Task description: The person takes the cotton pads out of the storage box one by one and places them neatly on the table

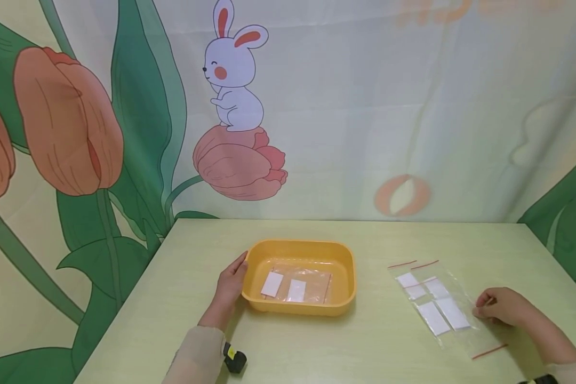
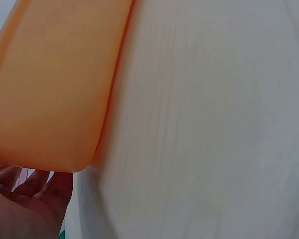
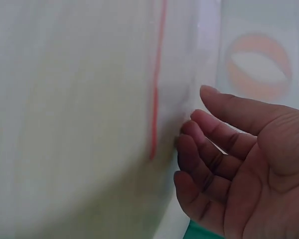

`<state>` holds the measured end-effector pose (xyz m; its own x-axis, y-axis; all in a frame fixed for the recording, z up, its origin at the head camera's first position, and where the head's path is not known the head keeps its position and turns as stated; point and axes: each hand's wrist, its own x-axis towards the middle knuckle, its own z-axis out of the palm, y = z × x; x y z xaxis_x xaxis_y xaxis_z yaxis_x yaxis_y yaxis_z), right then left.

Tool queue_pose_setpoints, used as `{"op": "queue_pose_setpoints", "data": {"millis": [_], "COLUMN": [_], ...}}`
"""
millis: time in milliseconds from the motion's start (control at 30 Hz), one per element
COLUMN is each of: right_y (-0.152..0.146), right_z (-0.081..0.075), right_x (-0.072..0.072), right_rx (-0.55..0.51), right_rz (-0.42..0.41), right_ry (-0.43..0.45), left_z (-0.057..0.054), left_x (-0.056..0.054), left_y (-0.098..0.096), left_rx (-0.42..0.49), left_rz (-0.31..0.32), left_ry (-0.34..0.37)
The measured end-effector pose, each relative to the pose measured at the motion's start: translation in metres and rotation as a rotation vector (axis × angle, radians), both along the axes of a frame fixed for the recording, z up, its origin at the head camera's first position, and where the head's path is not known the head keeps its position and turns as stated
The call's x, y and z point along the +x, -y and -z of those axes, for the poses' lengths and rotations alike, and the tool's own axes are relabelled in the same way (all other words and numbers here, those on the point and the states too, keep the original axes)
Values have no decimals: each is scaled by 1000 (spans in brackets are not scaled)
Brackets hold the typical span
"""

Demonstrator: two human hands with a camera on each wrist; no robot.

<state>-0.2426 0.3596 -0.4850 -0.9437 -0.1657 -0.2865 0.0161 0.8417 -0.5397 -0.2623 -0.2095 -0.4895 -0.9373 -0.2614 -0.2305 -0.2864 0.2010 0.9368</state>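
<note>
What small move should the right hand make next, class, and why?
Probably pinch the clear plastic bag with the red strip at its near end: the right hand is beside it, seemingly holding nothing, and similarly bagged white cards already lie in the yellow rectangular plastic tray.

The yellow plastic basin (image 1: 300,309) stood upright on the counter (image 1: 365,346), the left hand (image 1: 229,288) holding its left rim; clear bagging (image 1: 317,285) with white rectangles lay inside. Red-striped clear zip bags (image 1: 485,336) overlapped slantwise beside the right hand (image 1: 504,306).
</note>
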Motion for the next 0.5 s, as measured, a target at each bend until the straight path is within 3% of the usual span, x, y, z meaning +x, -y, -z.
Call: {"op": "queue_pose_setpoints", "data": {"millis": [233,500], "right_y": [-2,2], "right_z": [-21,-41], "right_x": [-9,-19], "right_rx": [-66,-166], "right_rz": [33,-14], "right_ry": [119,111], "left_z": [1,0], "left_x": [0,0], "left_y": [1,0], "left_rx": [-10,-7], "left_rz": [0,0], "left_ry": [-12,-11]}}
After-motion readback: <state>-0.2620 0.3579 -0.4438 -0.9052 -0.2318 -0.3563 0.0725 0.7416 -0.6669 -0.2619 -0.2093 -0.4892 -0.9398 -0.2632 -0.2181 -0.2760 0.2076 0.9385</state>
